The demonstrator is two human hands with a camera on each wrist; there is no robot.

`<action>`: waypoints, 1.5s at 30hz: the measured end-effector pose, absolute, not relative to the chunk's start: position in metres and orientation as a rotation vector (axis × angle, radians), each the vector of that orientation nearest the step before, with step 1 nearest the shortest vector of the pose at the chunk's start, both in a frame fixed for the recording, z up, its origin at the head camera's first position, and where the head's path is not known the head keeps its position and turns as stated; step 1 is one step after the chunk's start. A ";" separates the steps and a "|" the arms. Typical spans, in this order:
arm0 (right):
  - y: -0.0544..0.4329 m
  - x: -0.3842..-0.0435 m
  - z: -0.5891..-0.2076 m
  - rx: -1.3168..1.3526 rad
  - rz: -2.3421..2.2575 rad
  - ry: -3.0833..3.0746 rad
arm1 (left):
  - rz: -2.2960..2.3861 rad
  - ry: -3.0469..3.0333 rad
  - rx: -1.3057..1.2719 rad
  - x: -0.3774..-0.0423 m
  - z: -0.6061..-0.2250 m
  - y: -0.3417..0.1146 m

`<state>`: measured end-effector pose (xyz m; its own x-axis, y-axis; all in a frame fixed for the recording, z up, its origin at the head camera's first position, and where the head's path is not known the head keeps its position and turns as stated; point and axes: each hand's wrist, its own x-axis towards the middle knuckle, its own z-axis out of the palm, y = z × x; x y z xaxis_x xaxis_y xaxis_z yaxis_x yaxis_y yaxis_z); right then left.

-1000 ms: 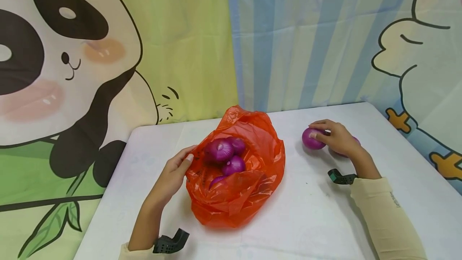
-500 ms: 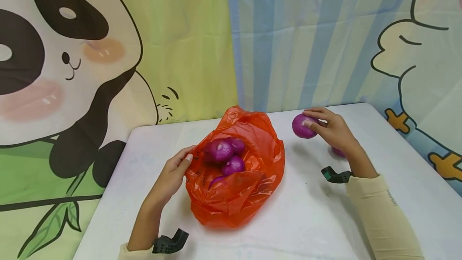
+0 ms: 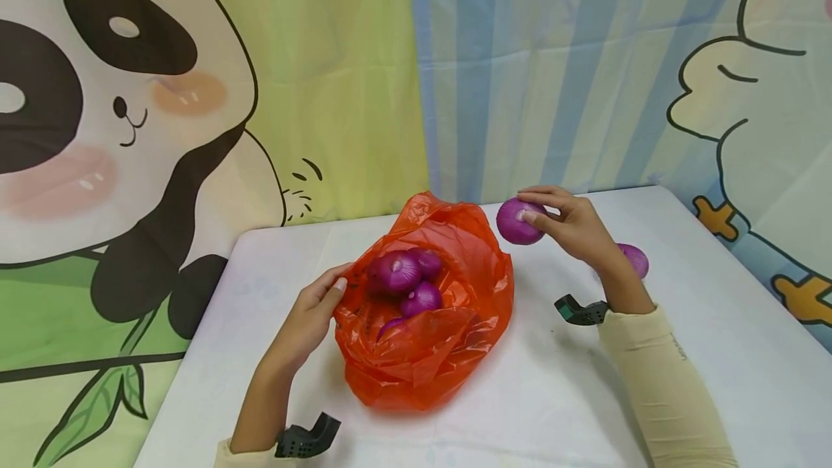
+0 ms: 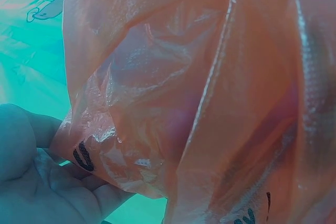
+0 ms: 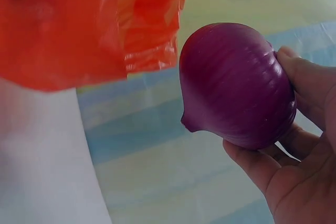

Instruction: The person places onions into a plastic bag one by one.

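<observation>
A red plastic bag (image 3: 448, 352) stands on the table with its mouth spread, and several purple onions (image 3: 398, 271) lie inside. At its left rim my left hand (image 3: 315, 309) pinches the plastic between thumb and fingers; the left wrist view shows the thumb and the crinkled bag (image 4: 142, 77) close up. My right hand (image 3: 568, 226) holds one purple onion (image 3: 520, 222) in the air, just right of the bag's far rim and apart from it. In the right wrist view that onion (image 5: 236, 85) sits between thumb and fingers, its pointed end facing away from the palm.
Another purple onion (image 3: 633, 260) lies on the white table (image 3: 539, 396), partly behind my right wrist. A cloth backdrop (image 3: 338, 92) with a panda drawing and stripes hangs behind the table's far edge. Each wrist wears a small black camera mount (image 3: 308, 439).
My right hand has lifted its onion off the table and carried it left toward the bag, uncovering more of the onion behind. My left hand keeps its place at the bag's rim.
</observation>
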<state>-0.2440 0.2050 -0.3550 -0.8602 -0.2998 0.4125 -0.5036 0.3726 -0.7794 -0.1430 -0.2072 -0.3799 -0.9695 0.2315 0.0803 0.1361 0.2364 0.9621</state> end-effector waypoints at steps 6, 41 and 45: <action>0.191 -0.253 -0.360 0.834 1.618 -2.384 | 1.846 2.417 0.337 -0.143 -0.379 -0.207; 0.087 -0.283 -0.366 1.417 1.352 -2.495 | 1.853 2.408 0.339 -0.144 -0.380 -0.208; 0.082 -0.285 -0.362 1.405 1.335 -2.541 | 1.849 2.408 0.334 -0.144 -0.380 -0.209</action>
